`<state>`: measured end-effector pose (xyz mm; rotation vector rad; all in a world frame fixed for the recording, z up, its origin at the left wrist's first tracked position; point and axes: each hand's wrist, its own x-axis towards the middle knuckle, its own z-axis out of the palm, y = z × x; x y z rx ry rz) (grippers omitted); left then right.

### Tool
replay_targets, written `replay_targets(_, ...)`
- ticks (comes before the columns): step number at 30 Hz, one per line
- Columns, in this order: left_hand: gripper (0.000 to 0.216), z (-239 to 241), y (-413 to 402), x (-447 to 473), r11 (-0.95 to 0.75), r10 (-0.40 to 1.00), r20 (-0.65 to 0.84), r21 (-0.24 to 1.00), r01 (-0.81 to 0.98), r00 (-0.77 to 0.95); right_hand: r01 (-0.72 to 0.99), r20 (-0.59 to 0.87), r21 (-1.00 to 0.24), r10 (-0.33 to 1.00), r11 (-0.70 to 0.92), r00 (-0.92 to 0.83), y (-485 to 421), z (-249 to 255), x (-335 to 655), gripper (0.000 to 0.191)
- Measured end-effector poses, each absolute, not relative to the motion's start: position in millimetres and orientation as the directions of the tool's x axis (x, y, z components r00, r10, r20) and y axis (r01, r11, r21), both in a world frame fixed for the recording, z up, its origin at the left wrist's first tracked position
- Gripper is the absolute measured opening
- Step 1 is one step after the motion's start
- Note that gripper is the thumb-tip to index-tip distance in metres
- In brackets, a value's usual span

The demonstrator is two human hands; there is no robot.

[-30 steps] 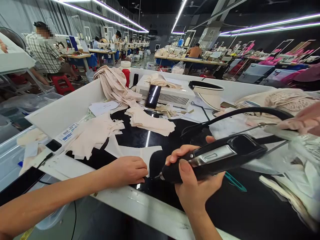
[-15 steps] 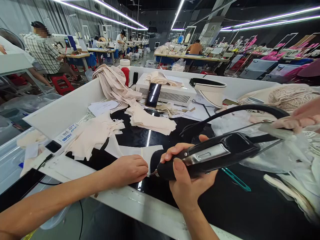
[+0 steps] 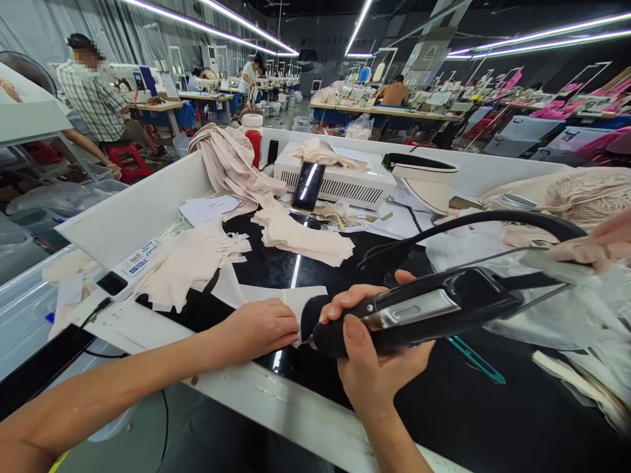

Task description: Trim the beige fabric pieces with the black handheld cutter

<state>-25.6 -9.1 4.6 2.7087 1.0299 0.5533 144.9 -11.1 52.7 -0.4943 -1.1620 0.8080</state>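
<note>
My right hand (image 3: 379,355) is wrapped round a black hand-held tool (image 3: 424,314) with a silver panel and a thick black cable (image 3: 493,220) arching off to the right. Its tip points left, close to my left hand. My left hand (image 3: 261,328) is closed, knuckles up, pressing on the near edge of a pale fabric piece (image 3: 280,299) that lies on the glossy black worktop (image 3: 468,407).
Stacks of beige fabric pieces (image 3: 192,263) (image 3: 303,236) lie further back, with a white machine box (image 3: 340,180), a phone (image 3: 308,186) leaning on it, and a red thread cone (image 3: 254,146). Another person's hand (image 3: 601,244) is at the right edge. A teal tool (image 3: 476,358) lies near my right hand. Workers sit at distant tables.
The view has shifted slightly; my hands and the tool keep nearly the same pose, the tool tip staying beside my left hand on the fabric.
</note>
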Motion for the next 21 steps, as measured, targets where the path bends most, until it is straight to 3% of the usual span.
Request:
replay_targets(7, 0.007, 1.7, -7.9, -20.8, -0.740, 0.672, 0.351, 0.286, 0.609, 0.652, -0.315, 0.618, -0.705, 0.768, 0.635, 0.167, -11.5, 52.4, 145.3, 0.054)
replay_targets(11, 0.014, -2.0, -7.6, -22.4, -0.789, 0.612, 0.412, 0.269, 0.552, 0.675, -0.314, 0.630, -0.695, 0.758, 0.646, 0.165, -11.1, 52.8, 145.7, 0.052)
replay_targets(21, 0.021, 0.7, -5.3, -29.8, -0.848, 0.527, 0.370, 0.286, 0.446, 0.765, -0.323, 0.598, -0.710, 0.778, 0.625, 0.191, -11.3, 54.1, 144.6, 0.051)
